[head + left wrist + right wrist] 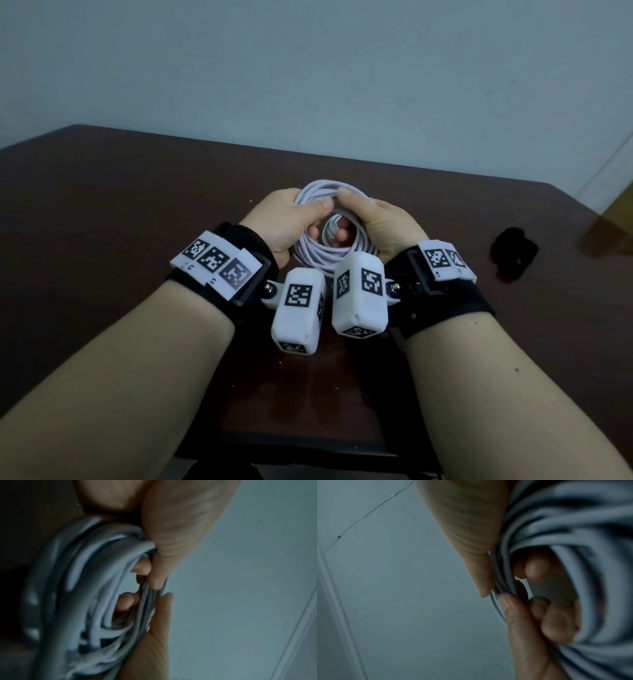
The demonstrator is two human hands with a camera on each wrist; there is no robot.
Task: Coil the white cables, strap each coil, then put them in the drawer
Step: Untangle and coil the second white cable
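Note:
A coil of white cable [317,251] with several loops is held up above the dark brown table [120,212], between both hands. My left hand [291,219] grips the coil's left side, its thumb pressed on the top strands. My right hand [373,222] grips the right side, thumb on top and fingers curled through the ring. In the left wrist view the cable [89,588] runs under my thumb, with the other hand's fingers [163,615] on the same strands. The right wrist view shows the blurred coil [573,534] pinched the same way. No drawer is in view.
A small black object [513,255], perhaps a bundle of straps, lies on the table to the right. A yellowish surface [620,212] shows past the table's right corner. A pale wall stands behind the table.

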